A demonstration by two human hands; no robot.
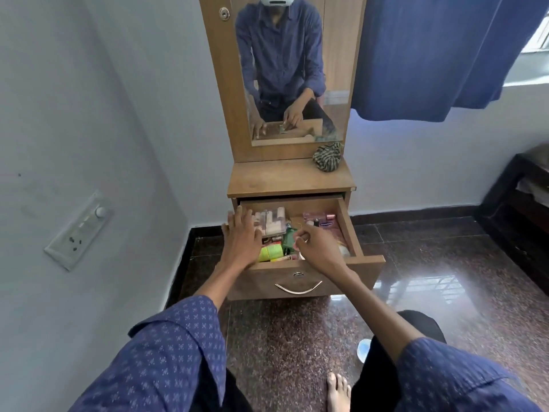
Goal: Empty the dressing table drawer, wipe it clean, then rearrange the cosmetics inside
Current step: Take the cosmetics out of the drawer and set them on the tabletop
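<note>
The wooden drawer (350, 224) of the dressing table stands pulled out and is full of cosmetics. Inside lie a clear compartment box (274, 223) at the back left, a yellow-green item (271, 252) at the front left, a green item (287, 237) in the middle and pink packets (322, 220) at the right. My left hand (240, 237) rests flat, fingers spread, over the drawer's left side. My right hand (315, 245) hovers over the middle of the drawer with fingers curled; whether it holds something small is unclear.
A striped green cloth (328, 156) sits bunched on the table top (276, 176) below the mirror (285, 69). A wall with a switchboard (78, 230) is close on the left. A blue curtain (439, 55) hangs at the right. A white-blue object (364, 349) lies on the polished floor by my knee.
</note>
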